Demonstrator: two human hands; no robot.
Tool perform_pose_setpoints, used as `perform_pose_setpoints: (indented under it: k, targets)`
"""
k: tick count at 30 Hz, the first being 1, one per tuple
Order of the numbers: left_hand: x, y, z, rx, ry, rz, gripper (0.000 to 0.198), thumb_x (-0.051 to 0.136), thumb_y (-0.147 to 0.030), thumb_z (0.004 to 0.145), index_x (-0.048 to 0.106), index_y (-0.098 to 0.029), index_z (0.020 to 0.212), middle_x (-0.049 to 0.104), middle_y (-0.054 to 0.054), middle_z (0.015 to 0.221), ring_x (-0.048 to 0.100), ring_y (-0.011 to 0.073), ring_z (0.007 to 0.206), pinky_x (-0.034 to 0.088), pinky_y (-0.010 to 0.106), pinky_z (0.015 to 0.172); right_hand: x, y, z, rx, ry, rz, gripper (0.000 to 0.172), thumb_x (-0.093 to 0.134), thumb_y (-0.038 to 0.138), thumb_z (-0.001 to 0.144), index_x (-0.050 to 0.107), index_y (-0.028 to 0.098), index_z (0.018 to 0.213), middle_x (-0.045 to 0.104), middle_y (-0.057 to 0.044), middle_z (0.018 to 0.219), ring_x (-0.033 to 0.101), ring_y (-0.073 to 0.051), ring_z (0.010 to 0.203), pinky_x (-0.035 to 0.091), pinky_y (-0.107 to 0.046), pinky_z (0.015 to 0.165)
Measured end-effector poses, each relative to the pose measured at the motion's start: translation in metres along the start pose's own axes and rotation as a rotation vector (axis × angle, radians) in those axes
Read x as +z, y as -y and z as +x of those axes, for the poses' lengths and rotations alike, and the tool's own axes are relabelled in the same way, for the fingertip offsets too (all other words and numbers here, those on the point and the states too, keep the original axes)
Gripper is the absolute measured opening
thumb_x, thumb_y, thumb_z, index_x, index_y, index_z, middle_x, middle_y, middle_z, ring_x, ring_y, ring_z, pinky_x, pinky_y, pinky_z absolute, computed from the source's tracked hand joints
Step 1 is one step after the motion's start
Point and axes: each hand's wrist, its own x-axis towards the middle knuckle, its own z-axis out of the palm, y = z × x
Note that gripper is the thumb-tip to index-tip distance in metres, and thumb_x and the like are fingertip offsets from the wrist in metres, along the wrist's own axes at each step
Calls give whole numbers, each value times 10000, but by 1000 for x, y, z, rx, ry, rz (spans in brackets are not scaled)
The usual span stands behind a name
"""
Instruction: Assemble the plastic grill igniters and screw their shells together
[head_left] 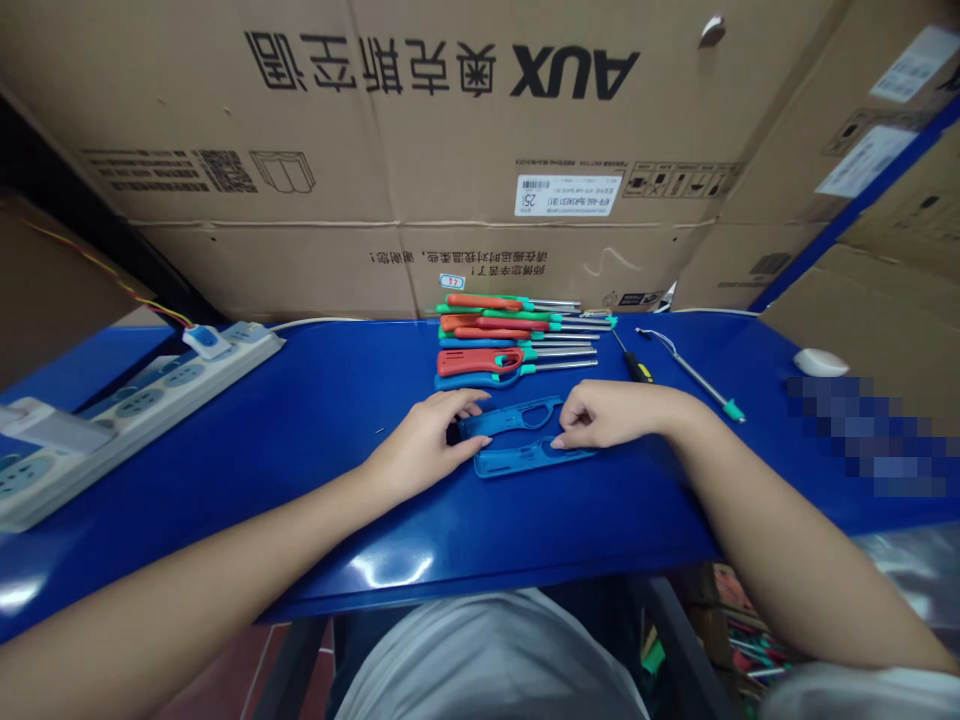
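Two blue plastic lighter casing halves lie side by side on the table in front of me: an upper half (514, 415) and a lower half (525, 458), each with a trigger loop towards the right. At their left ends is my left hand (431, 440), its thumb and fingers apart. Its thumb tip is by the lower half and its fingertips are by the upper one. Over the right ends bends my right hand (604, 415), fingers curled in and thumb at the lower half's loop. Whatever its fingers pinch is hidden.
Several assembled lighters (487, 360) with metal tubes lie stacked behind the casings. To the right are a screwdriver (637, 368), a loose lighter tube with wires (701, 380) and a white object (821, 362). A power strip (150, 410) runs along the left; cardboard (450, 180) walls the back.
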Motion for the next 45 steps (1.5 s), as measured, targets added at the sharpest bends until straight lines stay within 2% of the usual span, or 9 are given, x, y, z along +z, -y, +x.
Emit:
perform_pose_setpoints:
  k: [7, 11, 17, 25, 28, 31, 36, 40, 45]
  targets:
    - [3, 2, 1, 11, -21, -44, 434, 765, -308, 845, 634, -185, 1239, 731, 71, 1130, 689, 213, 994, 568, 380, 916, 1, 3, 3, 26, -51, -54, 549, 545, 627, 886, 469, 184, 571, 385, 53, 514, 311, -85, 496, 231, -273, 509]
    - [1, 7, 3, 57, -42, -28, 436, 779, -390, 839, 655, -189, 1205, 721, 72, 1133, 690, 213, 983, 574, 384, 925, 1, 10, 6, 3, -137, -126, 558, 552, 585, 898, 428, 184, 532, 348, 53, 487, 284, -83, 482, 208, -289, 518]
    - [-5, -1, 1, 122, -49, 72, 366, 685, -468, 909, 675, -198, 1156, 704, 80, 1159, 682, 221, 1028, 569, 384, 944, 1, 11, 7, 18, -168, -131, 530, 510, 573, 929, 517, 182, 571, 422, 37, 502, 321, -91, 476, 214, -295, 522]
    - [-2, -14, -6, 289, 185, 265, 443, 628, -452, 950, 626, -209, 1321, 657, 111, 1338, 599, 275, 1253, 507, 447, 1074, -4, 2, 4, 13, -252, -129, 492, 546, 571, 916, 563, 180, 616, 533, 13, 546, 395, -103, 513, 249, -276, 543]
    - [-1, -11, -6, 288, 207, 283, 362, 539, -382, 1004, 649, -205, 1300, 667, 105, 1321, 611, 260, 1235, 524, 428, 1054, -17, -13, -6, 8, -404, -102, 397, 531, 475, 946, 646, 172, 717, 640, -25, 667, 481, -126, 591, 314, -268, 596]
    - [-3, -9, -5, 284, 198, 309, 339, 512, -344, 1013, 673, -196, 1272, 673, 107, 1306, 616, 264, 1227, 538, 429, 1034, -32, -37, -25, 190, -721, -111, 214, 514, 236, 920, 713, 176, 967, 735, -84, 953, 602, -184, 778, 399, -287, 723]
    - [-7, -9, -4, 261, 183, 312, 355, 595, -435, 963, 704, -221, 1226, 687, 100, 1271, 646, 277, 1184, 567, 421, 985, -46, -85, -61, 636, -938, -135, 375, 558, 152, 846, 671, 204, 1199, 731, -95, 1040, 653, -237, 895, 453, -308, 750]
    - [-9, -8, -4, 271, 180, 316, 312, 594, -417, 967, 715, -230, 1186, 699, 88, 1237, 654, 267, 1167, 570, 400, 971, -49, -110, -75, 930, -741, -45, 270, 670, 228, 808, 696, 181, 1072, 724, -118, 1052, 673, -241, 876, 492, -309, 723]
    - [-10, -7, -4, 262, 194, 329, 295, 570, -370, 974, 709, -214, 1182, 696, 95, 1244, 652, 268, 1171, 566, 403, 976, -43, -121, -67, 1028, -571, 37, 180, 752, 271, 766, 703, 162, 901, 732, -125, 888, 682, -239, 713, 509, -329, 626]
